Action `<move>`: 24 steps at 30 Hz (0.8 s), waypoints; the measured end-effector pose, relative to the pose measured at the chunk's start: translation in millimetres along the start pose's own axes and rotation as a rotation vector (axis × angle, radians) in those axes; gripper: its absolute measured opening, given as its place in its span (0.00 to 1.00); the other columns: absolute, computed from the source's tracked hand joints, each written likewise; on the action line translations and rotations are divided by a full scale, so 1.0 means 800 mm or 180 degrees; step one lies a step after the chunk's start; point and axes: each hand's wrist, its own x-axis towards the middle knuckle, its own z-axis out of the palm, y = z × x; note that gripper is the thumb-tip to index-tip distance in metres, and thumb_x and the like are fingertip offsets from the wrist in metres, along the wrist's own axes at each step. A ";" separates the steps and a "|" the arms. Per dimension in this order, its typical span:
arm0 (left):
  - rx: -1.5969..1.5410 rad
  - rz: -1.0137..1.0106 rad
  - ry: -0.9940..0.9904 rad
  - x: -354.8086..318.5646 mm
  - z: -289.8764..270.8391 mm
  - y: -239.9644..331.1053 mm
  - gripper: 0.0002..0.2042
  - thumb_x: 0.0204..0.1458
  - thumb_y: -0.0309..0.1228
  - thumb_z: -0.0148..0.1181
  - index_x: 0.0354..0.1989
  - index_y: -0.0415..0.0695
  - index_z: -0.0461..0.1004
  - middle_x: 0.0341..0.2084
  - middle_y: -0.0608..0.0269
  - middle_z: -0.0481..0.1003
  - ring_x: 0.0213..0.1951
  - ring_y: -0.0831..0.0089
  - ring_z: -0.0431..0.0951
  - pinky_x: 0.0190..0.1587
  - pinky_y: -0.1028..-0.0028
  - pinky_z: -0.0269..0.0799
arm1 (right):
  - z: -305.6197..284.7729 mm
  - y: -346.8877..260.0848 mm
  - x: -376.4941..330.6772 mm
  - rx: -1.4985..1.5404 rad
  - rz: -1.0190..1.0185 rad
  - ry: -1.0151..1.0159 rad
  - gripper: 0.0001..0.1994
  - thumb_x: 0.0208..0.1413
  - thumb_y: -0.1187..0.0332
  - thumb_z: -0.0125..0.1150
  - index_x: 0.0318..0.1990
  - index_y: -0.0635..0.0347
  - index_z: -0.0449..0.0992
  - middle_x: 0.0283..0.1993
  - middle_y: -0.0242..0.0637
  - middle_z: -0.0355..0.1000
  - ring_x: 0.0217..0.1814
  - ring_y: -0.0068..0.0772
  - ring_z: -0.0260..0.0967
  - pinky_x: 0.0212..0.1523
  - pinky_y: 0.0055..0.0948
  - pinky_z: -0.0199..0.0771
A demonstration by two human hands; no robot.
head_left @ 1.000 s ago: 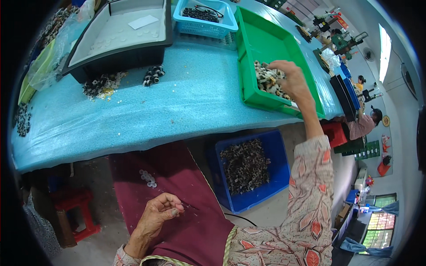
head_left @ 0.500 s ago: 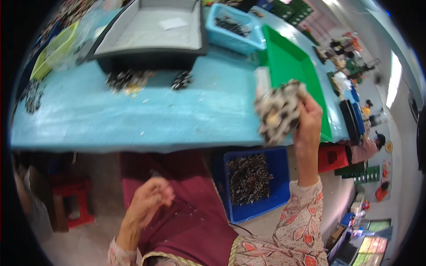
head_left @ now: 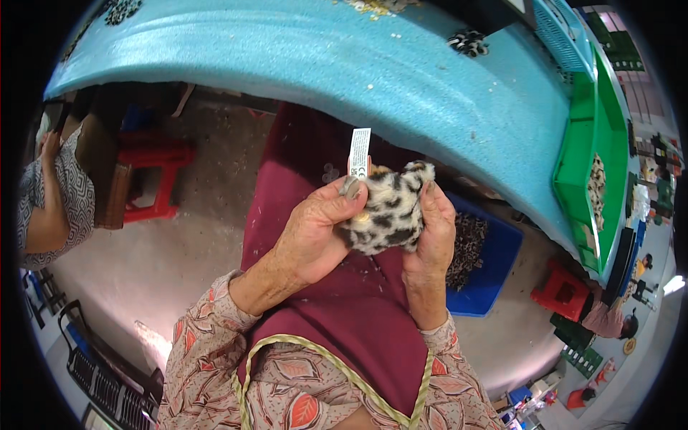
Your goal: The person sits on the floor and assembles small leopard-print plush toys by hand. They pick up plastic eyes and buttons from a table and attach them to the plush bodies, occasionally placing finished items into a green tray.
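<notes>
A spotted furry plush piece, cream with black patches, is held up over my maroon apron. My left hand pinches its left edge, thumb on top beside a white printed label that sticks up from the piece. My right hand grips the opposite edge, with its thumb near the upper right corner. The fingers beneath the fur are hidden.
Ahead lies a blue-covered table with a dark spotted clump. A green tray at the right holds spotted fur. Below stands a blue bin of small spotted pieces. Red stools and a seated person are at left.
The spotted plush has come from beside the green tray to above my lap. My left hand has risen from the apron and taken hold of it too. The view has shifted toward my lap.
</notes>
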 end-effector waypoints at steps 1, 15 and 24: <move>-0.0018 0.0025 0.0018 0.000 -0.002 -0.001 0.18 0.58 0.34 0.54 0.55 0.39 0.64 0.48 0.59 0.72 0.51 0.67 0.73 0.57 0.64 0.67 | -0.002 0.004 0.000 -0.0068 -0.0024 0.0007 0.13 0.62 0.64 0.53 0.45 0.66 0.73 0.41 0.37 0.76 0.40 0.26 0.75 0.42 0.24 0.76; 0.0246 0.0017 0.0492 -0.010 -0.014 -0.014 0.13 0.59 0.36 0.54 0.47 0.42 0.70 0.36 0.69 0.75 0.37 0.82 0.75 0.41 0.77 0.74 | -0.012 0.050 -0.011 -0.0275 0.0489 0.0186 0.16 0.62 0.59 0.53 0.42 0.65 0.73 0.37 0.32 0.75 0.36 0.18 0.72 0.38 0.19 0.73; 0.0454 -0.0104 0.1119 -0.020 -0.041 0.003 0.13 0.60 0.36 0.52 0.47 0.42 0.69 0.36 0.66 0.74 0.38 0.80 0.75 0.42 0.76 0.74 | -0.010 0.037 -0.032 -0.0267 0.0520 -0.0260 0.18 0.57 0.66 0.61 0.50 0.69 0.68 0.43 0.38 0.74 0.43 0.24 0.73 0.47 0.23 0.72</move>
